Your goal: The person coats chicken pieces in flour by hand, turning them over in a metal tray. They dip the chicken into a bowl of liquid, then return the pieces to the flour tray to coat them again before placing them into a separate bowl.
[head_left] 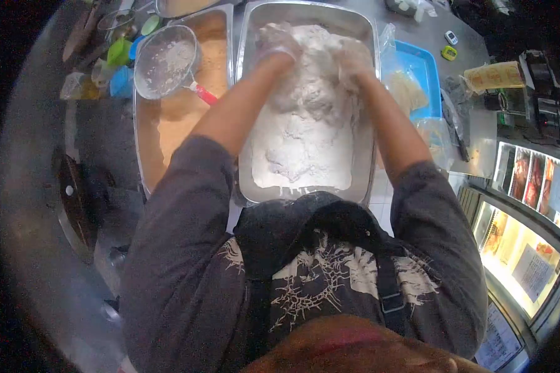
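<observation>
A deep metal pan (245,180) full of white flour-like powder (305,152) lies straight ahead of me. At its far left, my left hand (279,45) is in the powder, coated white and smeared by motion. On the far right side of the same pan, my right hand (353,61) is also dusted with powder and blurred. Between the two hands the powder is heaped in lumps. Whether either hand grips something under the powder cannot be made out, as the fingers are hidden or blurred.
Left of the pan stands a second metal pan (144,133) of orange-tan powder (174,127), with a red-handled sieve (168,61) across it. A blue tray (424,68) with plastic bags is at right, beyond it timers (449,53). A lit display case (516,248) stands lower right.
</observation>
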Demonstrator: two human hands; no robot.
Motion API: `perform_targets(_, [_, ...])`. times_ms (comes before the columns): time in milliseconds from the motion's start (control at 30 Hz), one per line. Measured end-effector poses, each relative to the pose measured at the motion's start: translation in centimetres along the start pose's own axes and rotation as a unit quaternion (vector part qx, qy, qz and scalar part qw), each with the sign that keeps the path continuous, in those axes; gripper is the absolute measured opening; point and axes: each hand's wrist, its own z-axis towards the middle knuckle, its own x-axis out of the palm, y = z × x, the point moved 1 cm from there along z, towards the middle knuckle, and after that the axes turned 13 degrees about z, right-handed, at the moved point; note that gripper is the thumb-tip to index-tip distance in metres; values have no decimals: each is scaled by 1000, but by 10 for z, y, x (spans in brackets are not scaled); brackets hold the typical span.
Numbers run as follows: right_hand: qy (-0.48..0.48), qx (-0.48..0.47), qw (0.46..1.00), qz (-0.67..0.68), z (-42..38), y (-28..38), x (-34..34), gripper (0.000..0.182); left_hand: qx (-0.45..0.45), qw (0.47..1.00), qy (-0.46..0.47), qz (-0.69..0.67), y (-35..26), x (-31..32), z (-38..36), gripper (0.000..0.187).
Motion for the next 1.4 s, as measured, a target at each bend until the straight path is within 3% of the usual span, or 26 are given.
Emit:
perform_targets(67, [46, -128, 972, -191, 27, -8, -3, 55, -68, 989, -18, -132, 7, 7, 33, 67])
perform_targets(100, [56, -128, 971, -197, 39, -11, 2, 53, -102, 974, -26, -198, 9, 17, 46, 67])
perform_targets(133, [66, -127, 969, -203, 50, -15, 6, 51, -145, 934, 42, -324, 12, 38, 56, 63])
perform_targets(167, [61, -62, 989, -120, 61, -16, 26, 48, -185, 871, 108, -441, 16, 65, 65, 59])
perform_targets(233, [106, -106, 975, -167, 76, -39, 66, 40, -186, 805, 179, -534, 29, 86, 70, 53])
perform_targets(333, [184, -100, 965, -159, 54, -17, 57, 35, -118, 844, 231, -469, 34, 86, 58, 47])
perform_targets(367, [249, -155, 929, -224, 34, -2, 37, 39, -125, 855, 253, -435, 26, 67, 45, 47])
perform_targets(400, [242, -73, 952, -171, 18, 6, 37, 41, -132, 863, 274, -402, 18, 56, 36, 47])
perform_targets(467, [217, 92, 970, -64, -2, 20, 40, 46, -58, 921, 210, -324, 9, 57, 12, 58])
perform_targets(567, [225, -108, 954, -168, -28, -10, 72, 46, 110, 969, 218, -35, 1, 22, -41, 54])
perform_targets(600, [257, -132, 939, -187, -35, -17, 82, 38, 224, 955, 178, 83, 3, 25, -56, 51])
perform_targets(667, [317, -181, 904, -224, -44, -24, 96, 24, 316, 915, 170, 184, 13, 47, -59, 47])
perform_targets(733, [338, -231, 860, -304, -63, -23, 96, 22, 290, 912, 249, 148, 25, 94, -40, 43])
perform_targets(767, [350, -252, 836, -340, -73, -23, 98, 22, 238, 935, 236, 112, 27, 94, -49, 36])
perform_targets(867, [315, -124, 897, -285, -71, -15, 73, 21, 219, 945, 164, 180, 16, 45, -63, 32])
perform_targets(900, [292, -50, 929, -223, -75, 1, 56, 20, 27, 980, 167, -108, 23, 48, -50, 32])
perform_targets(933, [257, 19, 953, -156, -79, 18, 38, 21, 10, 975, 153, -158, 22, 45, -54, 38])
perform_targets(967, [223, -45, 948, -223, -75, 17, 35, 21, -7, 968, 139, -208, 20, 38, -61, 47])
perform_targets(1000, [159, -67, 969, -175, -67, 1, 42, 24, -24, 958, 124, -256, 17, 31, -68, 57])
perform_targets(1033, [96, -95, 983, -126, -58, -16, 48, 28, -32, 969, 93, -228, 14, 37, -73, 63])
perform_targets(1100, [180, -63, 967, -171, -66, -15, 41, 31, -43, 995, 16, -89, 8, 88, -81, 70])
perform_targets(1167, [221, -61, 944, -239, -98, -6, 37, 31, 9, 996, 39, 86, 16, 156, -88, 71])
perform_targets(1233, [261, -80, 919, -286, -135, 4, 47, 28, 67, 973, 162, 150, 11, 122, -136, 71])
perform_targets(1267, [301, -84, 905, -288, -144, 3, 55, 25, 74, 962, 216, 150, -3, 58, -173, 71])
perform_targets(1367, [340, -57, 925, -160, -174, 3, 56, 30, 116, 931, 345, 27, 1, 39, -177, 65])
perform_targets(1400, [317, -20, 943, -96, -171, -10, 68, 28, 53, 939, 318, -118, 8, 75, -164, 63])
